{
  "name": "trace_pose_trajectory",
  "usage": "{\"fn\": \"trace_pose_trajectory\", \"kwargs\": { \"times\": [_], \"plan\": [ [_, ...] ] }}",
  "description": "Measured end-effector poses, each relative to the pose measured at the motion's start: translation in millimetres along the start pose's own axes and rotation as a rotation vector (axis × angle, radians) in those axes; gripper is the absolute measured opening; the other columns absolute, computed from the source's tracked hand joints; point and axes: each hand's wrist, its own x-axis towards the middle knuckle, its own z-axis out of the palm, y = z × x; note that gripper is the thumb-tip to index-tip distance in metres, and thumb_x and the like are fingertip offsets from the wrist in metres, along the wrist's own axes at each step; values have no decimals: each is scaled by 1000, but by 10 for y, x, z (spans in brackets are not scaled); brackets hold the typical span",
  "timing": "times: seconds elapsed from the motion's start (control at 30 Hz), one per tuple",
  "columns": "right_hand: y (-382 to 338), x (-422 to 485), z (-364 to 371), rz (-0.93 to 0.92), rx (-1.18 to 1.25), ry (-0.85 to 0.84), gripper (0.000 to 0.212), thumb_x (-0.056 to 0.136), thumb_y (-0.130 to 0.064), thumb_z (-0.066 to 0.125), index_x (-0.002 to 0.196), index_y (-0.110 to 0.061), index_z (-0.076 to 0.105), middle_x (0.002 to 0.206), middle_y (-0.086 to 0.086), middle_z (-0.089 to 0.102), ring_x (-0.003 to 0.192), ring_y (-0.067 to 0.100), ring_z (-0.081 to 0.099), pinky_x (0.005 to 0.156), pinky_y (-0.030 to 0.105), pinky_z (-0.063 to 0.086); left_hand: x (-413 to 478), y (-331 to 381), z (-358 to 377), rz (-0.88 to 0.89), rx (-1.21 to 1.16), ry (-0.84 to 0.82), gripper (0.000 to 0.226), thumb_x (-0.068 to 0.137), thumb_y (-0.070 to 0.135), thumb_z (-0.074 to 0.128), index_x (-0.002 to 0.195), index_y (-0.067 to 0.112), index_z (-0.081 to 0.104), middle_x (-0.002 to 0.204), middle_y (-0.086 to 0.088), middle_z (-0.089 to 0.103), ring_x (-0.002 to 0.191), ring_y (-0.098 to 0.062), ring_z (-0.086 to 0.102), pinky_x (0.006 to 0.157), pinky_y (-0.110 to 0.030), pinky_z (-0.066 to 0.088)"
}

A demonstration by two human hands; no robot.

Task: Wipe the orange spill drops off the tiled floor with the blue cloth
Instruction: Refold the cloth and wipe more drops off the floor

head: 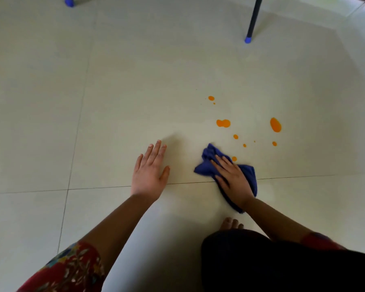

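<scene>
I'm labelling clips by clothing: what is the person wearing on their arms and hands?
Both hands, left hand and right hand, are bare: no gloves, rings or bracelets show. The forearms are uncovered. Short sleeves end near the elbows: the left sleeve is dark red with a gold and blue floral print; the right sleeve looks alike, mostly hidden.

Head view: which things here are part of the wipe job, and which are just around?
In the job:
- blue cloth, under the right hand
- orange drops, just beyond the cloth
- tiled floor
- left hand, flat on the floor

Just around:
- chair leg, blue cap
- second blue cap
- bare foot
</scene>
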Motion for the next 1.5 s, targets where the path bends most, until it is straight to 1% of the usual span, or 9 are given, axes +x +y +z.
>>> {"fn": "trace_pose_trajectory", "kwargs": {
  "times": [0.13, 0.3, 0.43, 0.6, 0.8, 1.03, 1.13, 1.27, 1.5],
  "plan": [
    [-231, 284, 145, -10, -15, 43, 48, 100, -35, 35, 146, -22, 40, 154, -2, 35, 145, 16, 24, 114, 44, 27, 37, 125, 102, 14, 17, -54, 60, 100, 37, 34, 154, 27, 11, 158, 15, -4, 149, -9, -1, 118, -28, -1],
    [52, -321, 184, -411, -30, -95, 47, 99, -35, 40, 146, -30, 38, 155, -6, 33, 146, 18, 23, 119, 39, 13, 133, 285, 217, 0, 36, -118, 62, 97, 39, 30, 154, 28, 9, 159, 15, -5, 147, -5, -6, 121, -29, 1],
    [794, -468, -34, -150, 27, 21, 48, 101, -38, 33, 149, -36, 28, 153, -6, 38, 145, 16, 28, 115, 45, 24, 199, 407, 277, 18, 75, -177, 69, 88, 53, 13, 154, 30, 13, 159, 16, -3, 146, -2, -6, 117, -21, -5],
    [736, 161, -127, 120, 37, 148, 47, 95, -31, 40, 141, -27, 47, 149, -4, 45, 142, 18, 34, 110, 49, 32, 355, 509, 292, 3, 118, -207, 70, 87, 52, 18, 152, 27, 28, 160, 12, 12, 149, -8, 7, 121, -30, 10],
    [690, -357, 21, -448, 25, -49, 46, 99, -34, 40, 144, -30, 43, 155, -6, 35, 146, 18, 25, 118, 43, 19, 635, 561, 54, 112, 264, -281, 55, 97, 42, 37, 149, 26, 33, 159, 10, 20, 146, -12, 19, 118, -35, 17],
    [1017, 578, -242, 31, 58, 137, 44, 92, -30, 46, 135, -26, 56, 146, -3, 48, 140, 21, 37, 115, 44, 24, 1061, 709, -118, 209, 450, -448, 59, 98, 45, 31, 153, 26, 22, 161, 10, 7, 148, -14, 15, 118, -34, 17],
    [712, 540, -105, -177, 43, 61, 48, 90, -33, 44, 137, -28, 52, 147, -3, 47, 140, 23, 37, 115, 41, 18, 1311, 905, -242, 334, 534, -549, 70, 90, 56, 14, 153, 26, 19, 161, 8, 8, 148, -16, 19, 117, -32, 18],
    [749, -22, -56, -420, 100, -29, 45, 96, -35, 46, 140, -33, 48, 152, -8, 39, 146, 17, 26, 119, 41, 16, 1518, 1078, -524, 450, 751, -736, 59, 102, 47, 27, 154, 30, 6, 161, 14, 0, 148, -6, 7, 116, -19, 4],
    [1178, 434, -260, 234, 85, 173, 45, 95, -34, 41, 137, -30, 52, 148, -6, 46, 142, 18, 33, 116, 44, 25, 1584, 890, -810, 425, 773, -1017, 56, 101, 49, 32, 152, 40, 11, 158, 23, 9, 145, 2, 12, 117, -19, 11]
  ]
}}
